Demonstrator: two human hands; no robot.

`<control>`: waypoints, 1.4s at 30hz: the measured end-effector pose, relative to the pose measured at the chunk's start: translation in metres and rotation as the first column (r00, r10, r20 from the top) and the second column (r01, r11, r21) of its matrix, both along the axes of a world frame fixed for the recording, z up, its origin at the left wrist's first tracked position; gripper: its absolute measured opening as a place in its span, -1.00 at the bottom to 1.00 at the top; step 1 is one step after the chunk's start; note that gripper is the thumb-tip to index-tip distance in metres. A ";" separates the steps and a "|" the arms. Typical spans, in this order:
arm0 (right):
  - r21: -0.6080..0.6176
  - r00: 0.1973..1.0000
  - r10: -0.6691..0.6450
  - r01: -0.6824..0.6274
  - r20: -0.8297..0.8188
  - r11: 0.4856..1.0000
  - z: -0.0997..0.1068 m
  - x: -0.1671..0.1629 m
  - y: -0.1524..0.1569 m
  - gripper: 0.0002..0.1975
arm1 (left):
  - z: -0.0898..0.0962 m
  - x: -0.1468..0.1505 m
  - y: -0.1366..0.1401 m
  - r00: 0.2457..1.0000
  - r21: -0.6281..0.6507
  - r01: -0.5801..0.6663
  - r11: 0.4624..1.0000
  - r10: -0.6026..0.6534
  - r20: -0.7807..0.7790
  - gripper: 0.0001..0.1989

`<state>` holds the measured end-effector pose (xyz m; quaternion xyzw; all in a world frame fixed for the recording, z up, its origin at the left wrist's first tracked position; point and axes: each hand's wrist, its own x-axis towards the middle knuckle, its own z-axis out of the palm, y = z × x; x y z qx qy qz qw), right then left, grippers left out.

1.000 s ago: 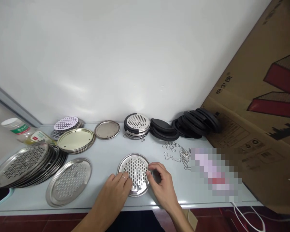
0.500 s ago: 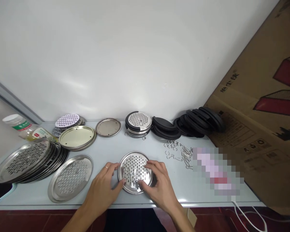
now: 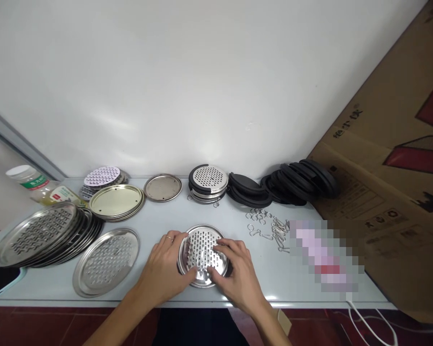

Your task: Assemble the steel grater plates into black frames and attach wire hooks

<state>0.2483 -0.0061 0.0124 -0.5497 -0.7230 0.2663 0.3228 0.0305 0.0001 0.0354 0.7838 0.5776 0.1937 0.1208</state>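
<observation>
A round metal grater plate (image 3: 202, 250) with rows of raised slots lies on the table near its front edge, a dark rim showing beneath it on the right. My left hand (image 3: 166, 269) curves around its left side, thumb and fingers resting on the plate. From the right, my right hand (image 3: 236, 271) grips it, fingertips and thumb on the slotted face. To the left lies an oval-looking grater plate (image 3: 107, 262), flat on the table. Straight behind the held plate stands a stack of finished-looking graters (image 3: 209, 179) with a black edge band and small rings.
Stacked grater plates (image 3: 39, 233) and gold-toned discs (image 3: 116, 201) sit at left, beside a capped jar (image 3: 31, 180). A plain disc (image 3: 163, 187) lies at the back. Black rims (image 3: 299, 182), metal rings and clips (image 3: 279, 228) are at right, before a cardboard box (image 3: 368, 192).
My left hand has moved right, its fingers and thumb now further over the grater plate. My right hand stays at the plate's right side with little change.
</observation>
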 end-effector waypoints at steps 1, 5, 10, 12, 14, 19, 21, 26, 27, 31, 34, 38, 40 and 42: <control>-0.002 1.000 0.001 -0.001 -0.001 1.000 0.000 0.000 0.000 -0.65 | 0.001 0.001 0.000 1.000 -0.017 0.005 1.000 -0.005 -0.001 -0.38; -0.006 1.000 0.004 -0.004 -0.013 1.000 0.001 0.000 0.000 -0.66 | 0.002 0.003 -0.001 1.000 -0.057 -0.001 0.998 0.000 -0.023 -0.29; -0.015 1.000 0.012 -0.012 -0.013 1.000 0.002 0.000 0.000 -0.65 | -0.002 0.002 -0.001 0.999 -0.058 -0.008 0.998 0.006 -0.037 -0.27; -0.015 1.000 0.010 -0.010 -0.012 1.000 0.002 0.000 0.001 -0.65 | -0.004 0.001 -0.001 0.999 -0.033 -0.010 0.999 0.009 -0.047 -0.29; -0.015 1.000 0.003 -0.003 -0.012 1.000 0.002 -0.001 0.001 -0.66 | -0.006 0.001 -0.003 0.997 0.002 -0.020 1.000 0.021 -0.073 -0.35; -0.024 1.000 -0.002 0.002 -0.012 1.000 0.002 0.000 0.001 -0.67 | -0.009 0.003 -0.006 0.989 0.027 -0.050 0.998 0.053 -0.138 -0.40; -0.020 1.000 0.011 -0.012 -0.007 1.000 0.002 0.000 0.000 -0.62 | -0.010 0.004 -0.007 0.988 0.023 -0.059 0.998 0.062 -0.138 -0.40; -0.023 0.999 0.043 -0.043 0.016 0.999 0.003 0.001 0.000 -0.45 | -0.010 0.003 -0.006 0.991 0.021 -0.062 0.998 0.064 -0.115 -0.40; -0.031 0.999 0.038 -0.038 0.017 0.999 0.004 0.001 0.000 -0.47 | -0.009 0.003 -0.006 0.992 0.019 -0.061 0.998 0.063 -0.113 -0.40; -0.039 0.999 0.028 -0.027 0.029 0.999 0.006 0.000 -0.001 -0.50 | -0.006 0.004 -0.007 0.986 0.029 -0.088 0.996 0.091 -0.137 -0.43; -0.040 0.998 0.036 -0.034 0.042 0.999 0.009 -0.001 -0.002 -0.42 | -0.004 0.005 -0.009 0.982 0.036 -0.112 0.993 0.116 -0.151 -0.48; -0.041 0.997 0.044 -0.041 0.071 0.998 0.011 -0.002 -0.004 -0.40 | -0.005 0.006 -0.010 0.981 0.041 -0.118 0.992 0.123 -0.153 -0.48; -0.033 0.996 0.044 -0.042 0.078 0.999 0.011 -0.003 -0.003 -0.42 | -0.006 0.006 -0.010 0.979 0.053 -0.119 0.991 0.126 -0.159 -0.47; -0.026 0.996 0.041 -0.039 0.079 0.999 0.010 -0.003 -0.003 -0.43 | -0.006 0.007 -0.010 0.978 0.063 -0.116 0.991 0.125 -0.164 -0.46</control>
